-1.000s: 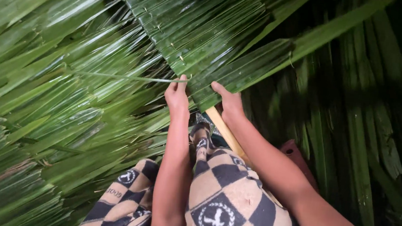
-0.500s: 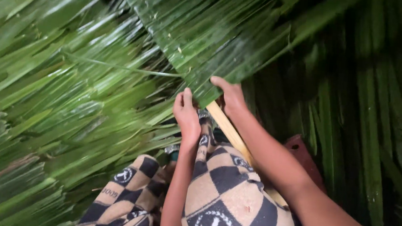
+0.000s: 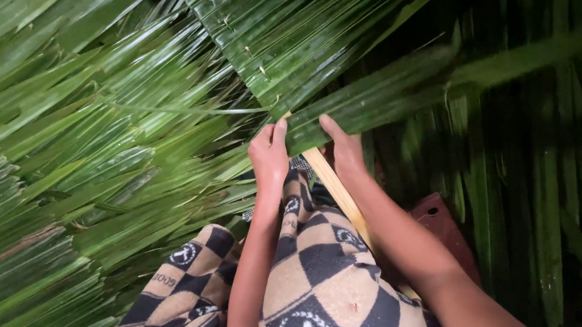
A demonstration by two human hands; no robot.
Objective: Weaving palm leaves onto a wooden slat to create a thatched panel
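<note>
Left hand [image 3: 270, 155] and right hand [image 3: 345, 151], fingers clamped on a folded palm leaf [image 3: 354, 109] over the wooden slat [image 3: 335, 190]; a loosened pinch would probably let the fold spring open.

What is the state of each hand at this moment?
Left hand: closed, fingers pinching the folded palm leaf.
Right hand: fingers pressed on the same leaf, over the wooden slat; grip cannot be told.

Green palm leaves [image 3: 93, 128] lie spread over the ground, covering it.
</note>
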